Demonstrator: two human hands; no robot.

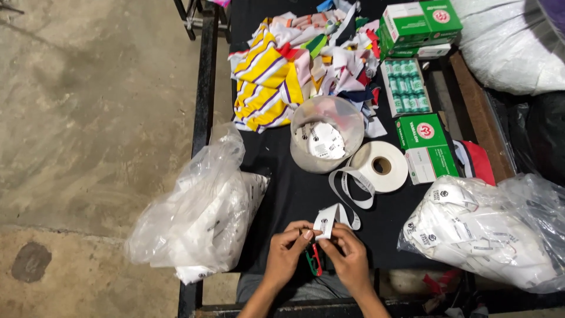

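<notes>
My left hand (286,250) and my right hand (351,259) meet at the near edge of a black table (294,194). Together they pinch the free end of a white printed label tape (328,221). The tape runs in a loop back to a white tape roll (379,166) lying flat on the table. A small tool with red and green handles (315,261) hangs between my hands; which hand holds it I cannot tell. Just beyond the roll stands a clear plastic tub (327,134) with several cut white labels inside.
A clear bag of white labels (203,215) hangs over the table's left edge; another (494,232) lies at the right. Striped fabric scraps (288,65) pile at the far end. Green and white boxes (419,23) and thread spools (406,85) sit at the right.
</notes>
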